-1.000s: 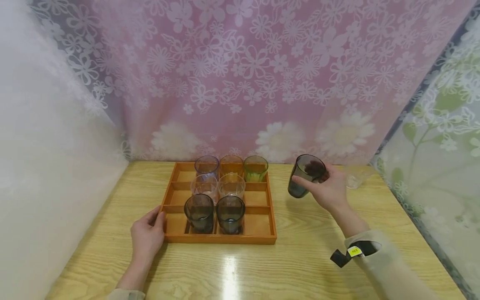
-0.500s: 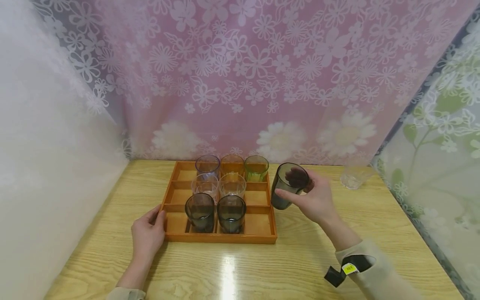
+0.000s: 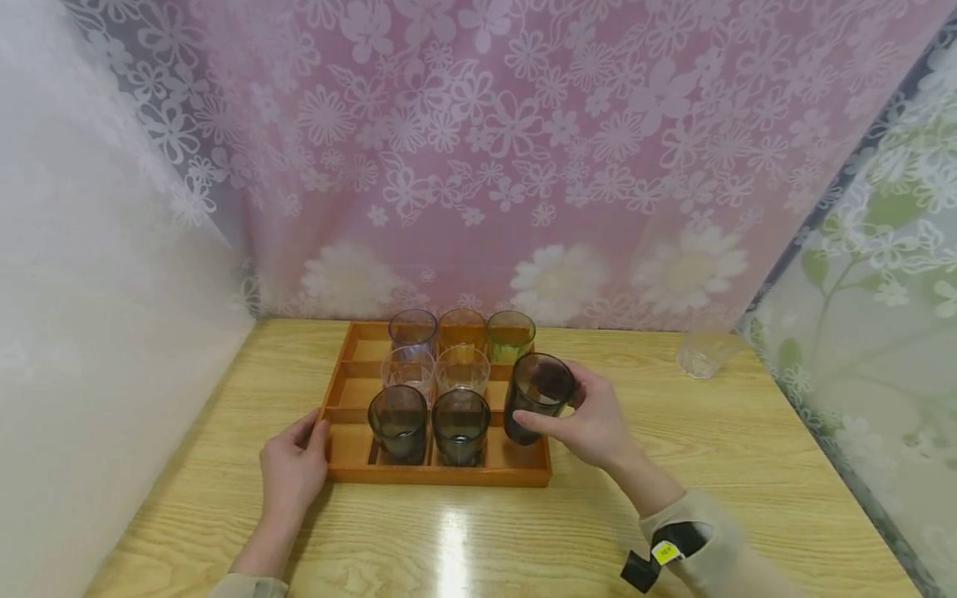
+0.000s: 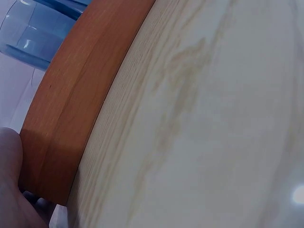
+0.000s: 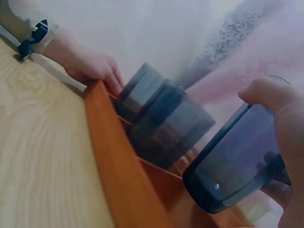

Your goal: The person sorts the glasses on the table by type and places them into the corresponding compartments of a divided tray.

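My right hand (image 3: 598,419) holds a dark grey drinking glass (image 3: 529,415), slightly tilted, over the front right part of a wooden compartment tray (image 3: 441,475). In the right wrist view the glass (image 5: 228,166) has the thumb on one side and fingers behind it. My left hand (image 3: 294,465) grips the tray's left side near its front corner, with the thumb (image 4: 8,156) against the wood. Two dark grey glasses, a left one (image 3: 399,425) and a right one (image 3: 460,428), stand in the front row.
Clear glasses (image 3: 407,374) occupy the tray's middle row. Behind them stand a blue-tinted glass (image 3: 413,332), an amber glass (image 3: 462,330) and a green glass (image 3: 512,335). Another clear glass (image 3: 699,357) lies or leans at the table's back right. A pink flowered curtain (image 3: 478,166) closes the back.
My right hand has carried the dark grey glass left and nearer, from beside the tray to over its front right part. The left hand has stayed at the tray.
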A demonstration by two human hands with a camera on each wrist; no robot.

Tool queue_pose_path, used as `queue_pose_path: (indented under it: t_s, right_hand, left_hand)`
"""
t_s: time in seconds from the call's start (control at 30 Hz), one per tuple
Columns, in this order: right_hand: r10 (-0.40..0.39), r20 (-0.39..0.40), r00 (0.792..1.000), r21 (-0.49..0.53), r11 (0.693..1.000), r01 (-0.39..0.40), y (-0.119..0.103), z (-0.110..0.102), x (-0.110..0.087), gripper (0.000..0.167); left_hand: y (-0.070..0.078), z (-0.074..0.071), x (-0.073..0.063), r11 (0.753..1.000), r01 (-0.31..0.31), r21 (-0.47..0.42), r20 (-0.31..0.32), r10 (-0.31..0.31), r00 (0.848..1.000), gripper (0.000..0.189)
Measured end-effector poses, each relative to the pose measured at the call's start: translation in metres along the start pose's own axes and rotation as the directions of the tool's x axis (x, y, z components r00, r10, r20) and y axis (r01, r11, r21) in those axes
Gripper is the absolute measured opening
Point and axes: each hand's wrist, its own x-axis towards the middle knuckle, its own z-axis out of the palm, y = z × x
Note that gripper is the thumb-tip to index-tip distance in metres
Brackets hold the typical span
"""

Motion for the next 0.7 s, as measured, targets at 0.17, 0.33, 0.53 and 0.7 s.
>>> queue_pose_path:
  t_s: [0.17,0.33,0.53,0.7]
  right_hand:
    - [0.013,0.041,0.999,0.007,1.0,-0.013,0.009,0.013,-0.006,0.06]
    - [0.011,0.065,0.998,-0.009,1.0,-0.011,0.019,0.02,-0.011,0.063]
    - [0.0,0.079,0.997,-0.008,1.0,0.0,0.029,0.025,-0.016,0.067]
    - [0.011,0.098,0.995,0.009,1.0,-0.012,0.036,0.027,-0.018,0.071]
  left_hand:
    - [0.0,0.0,0.0,1.0,-0.002,-0.008,0.003,0.002,1.0,0.031]
    - [0.001,0.0,0.0,1.0,0.007,-0.02,-0.003,-0.007,1.0,0.031]
    - [0.003,0.0,0.0,1.0,0.003,-0.023,-0.011,-0.003,1.0,0.029]
    - [0.0,0.001,0.0,1.0,-0.001,-0.026,-0.009,0.001,1.0,0.03]
